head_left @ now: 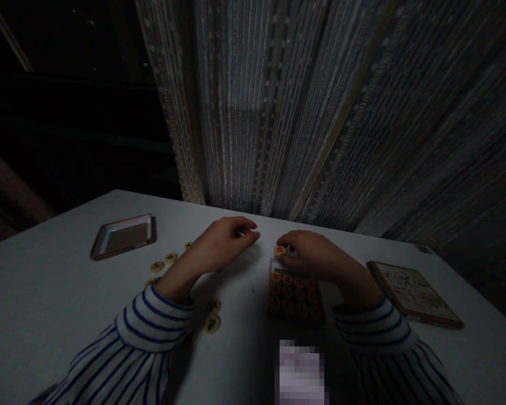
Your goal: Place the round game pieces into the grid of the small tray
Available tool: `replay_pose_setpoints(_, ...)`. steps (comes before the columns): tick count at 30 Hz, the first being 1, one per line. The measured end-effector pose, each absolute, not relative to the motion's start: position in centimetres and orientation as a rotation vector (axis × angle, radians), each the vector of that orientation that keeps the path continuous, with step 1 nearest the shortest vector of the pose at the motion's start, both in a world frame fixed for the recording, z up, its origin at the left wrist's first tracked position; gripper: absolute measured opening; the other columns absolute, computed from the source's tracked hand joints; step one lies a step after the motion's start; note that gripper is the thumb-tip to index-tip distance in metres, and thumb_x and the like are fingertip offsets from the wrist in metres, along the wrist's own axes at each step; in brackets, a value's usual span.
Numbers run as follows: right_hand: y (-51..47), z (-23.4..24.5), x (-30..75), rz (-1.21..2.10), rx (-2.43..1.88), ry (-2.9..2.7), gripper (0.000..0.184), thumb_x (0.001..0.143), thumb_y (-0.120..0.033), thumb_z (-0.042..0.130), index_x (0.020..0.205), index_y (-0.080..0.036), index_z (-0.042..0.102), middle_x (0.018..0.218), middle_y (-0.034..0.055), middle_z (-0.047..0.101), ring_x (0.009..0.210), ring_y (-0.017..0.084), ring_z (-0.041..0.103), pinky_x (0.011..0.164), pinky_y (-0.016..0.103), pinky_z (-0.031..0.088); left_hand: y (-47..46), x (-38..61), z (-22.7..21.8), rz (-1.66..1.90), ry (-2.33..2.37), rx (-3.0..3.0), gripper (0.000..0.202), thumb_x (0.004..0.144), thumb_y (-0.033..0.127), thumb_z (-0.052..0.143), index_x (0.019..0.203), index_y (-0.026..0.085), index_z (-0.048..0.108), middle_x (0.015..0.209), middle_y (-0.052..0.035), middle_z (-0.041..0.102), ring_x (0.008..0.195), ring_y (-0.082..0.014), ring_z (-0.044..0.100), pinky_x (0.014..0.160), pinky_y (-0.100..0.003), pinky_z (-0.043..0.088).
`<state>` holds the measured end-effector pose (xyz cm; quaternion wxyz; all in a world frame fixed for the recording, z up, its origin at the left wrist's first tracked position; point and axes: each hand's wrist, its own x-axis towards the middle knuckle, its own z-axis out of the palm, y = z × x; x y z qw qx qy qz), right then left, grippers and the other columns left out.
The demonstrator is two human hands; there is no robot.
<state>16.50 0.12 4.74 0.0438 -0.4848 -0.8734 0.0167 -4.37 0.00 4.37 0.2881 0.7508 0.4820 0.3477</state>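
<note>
My right hand (pixel 316 256) pinches a round pale game piece with a red mark (pixel 280 250) just above the far edge of a small clear box (pixel 294 296) filled with several similar discs. My left hand (pixel 221 243) hovers over the table to the left of the box, fingers curled together in a pinch; what it holds, if anything, is hidden. Loose round pieces (pixel 213 323) lie under and beside my left forearm, and more loose pieces (pixel 157 266) lie farther left.
An open brown-rimmed tray or lid (pixel 122 236) lies at the left back of the white table (pixel 46 304). A flat printed box lid (pixel 413 292) rests at the right. A pleated curtain (pixel 320 112) hangs behind. The room is dim.
</note>
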Motion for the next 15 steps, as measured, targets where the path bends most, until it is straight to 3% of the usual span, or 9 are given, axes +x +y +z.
replay_pose_setpoints(15,0.8,3.3,16.8,0.113,-1.641,-2.832,0.029,0.082,-0.033,0.046,0.097,-0.016,0.064,0.095,0.0101,0.066,0.088,0.021,0.058,0.068,0.027,0.038,-0.1,-4.3,4.6,0.900,1.309,2.032,0.036,0.077,0.041,0.054,0.097,0.013,0.066,0.085,-0.0082,0.070,0.078,-0.0199,0.063,0.068,-0.030,0.048)
